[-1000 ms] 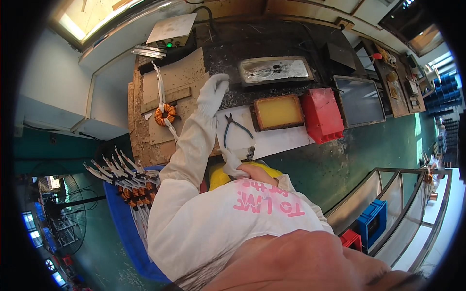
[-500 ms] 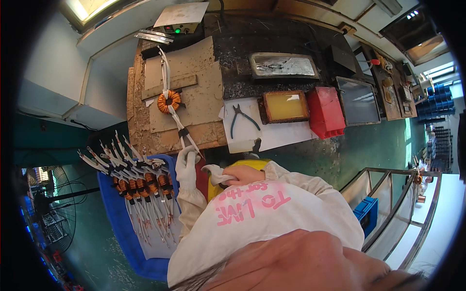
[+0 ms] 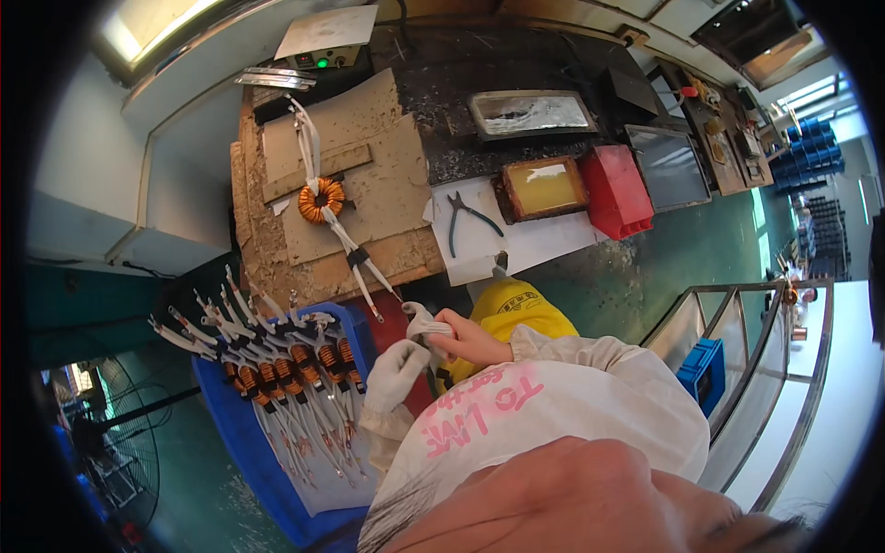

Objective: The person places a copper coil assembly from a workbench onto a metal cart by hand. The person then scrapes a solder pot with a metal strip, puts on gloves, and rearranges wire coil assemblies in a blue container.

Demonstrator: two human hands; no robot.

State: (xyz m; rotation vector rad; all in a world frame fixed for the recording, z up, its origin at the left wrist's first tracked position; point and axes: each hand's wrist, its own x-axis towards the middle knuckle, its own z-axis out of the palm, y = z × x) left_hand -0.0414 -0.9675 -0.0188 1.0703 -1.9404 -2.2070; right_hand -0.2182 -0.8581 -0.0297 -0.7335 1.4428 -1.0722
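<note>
At upper left, the coil [image 3: 307,205] extends leads [image 3: 344,238] down-right toward the left hand [image 3: 394,370], grip unclear, and right hand [image 3: 472,341], clutching white cloth [image 3: 422,323].

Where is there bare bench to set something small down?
The cardboard right of the copper coil, short of the pliers, is bare. So is the white paper in front of the yellow tray, between pliers and red box. Tray and red box crowd together; the blue bin is crowded with wired coils.
</note>
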